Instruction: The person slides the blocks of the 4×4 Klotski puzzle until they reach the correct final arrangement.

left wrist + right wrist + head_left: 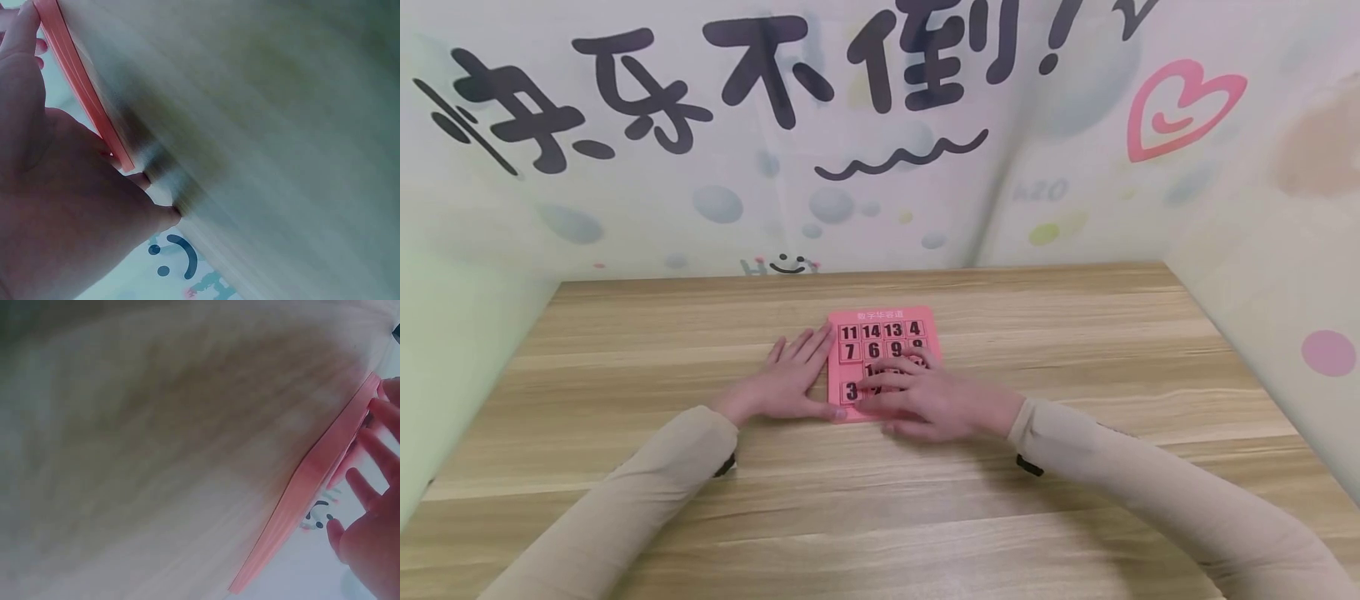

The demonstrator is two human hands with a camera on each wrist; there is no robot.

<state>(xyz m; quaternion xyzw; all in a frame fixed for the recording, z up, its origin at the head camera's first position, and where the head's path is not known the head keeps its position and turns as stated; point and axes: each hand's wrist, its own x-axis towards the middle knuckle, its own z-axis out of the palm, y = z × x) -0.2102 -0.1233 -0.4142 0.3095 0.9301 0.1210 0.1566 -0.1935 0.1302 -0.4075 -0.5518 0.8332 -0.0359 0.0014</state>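
A pink sliding number puzzle [872, 340] lies flat on the wooden table, with black numbers on its square tiles. Its top row reads 11, 14, 13, 4, and a gap shows at the left of the third row, above tile 3. Along the puzzle's left edge rests my left hand [784, 385], fingers extended, with the thumb at the lower left corner. My right hand [934, 402] spreads over the lower right part, its fingertips at the tiles near the bottom row. Several tiles there are hidden beneath it. The right wrist view shows the puzzle's side [300, 494] edge-on.
The wood-grain table [820, 517] extends around the puzzle on every side. Behind it stands a white wall panel [700, 242] with large dark characters, bubbles and a pink heart. Side panels [1300, 275] border the table left and right.
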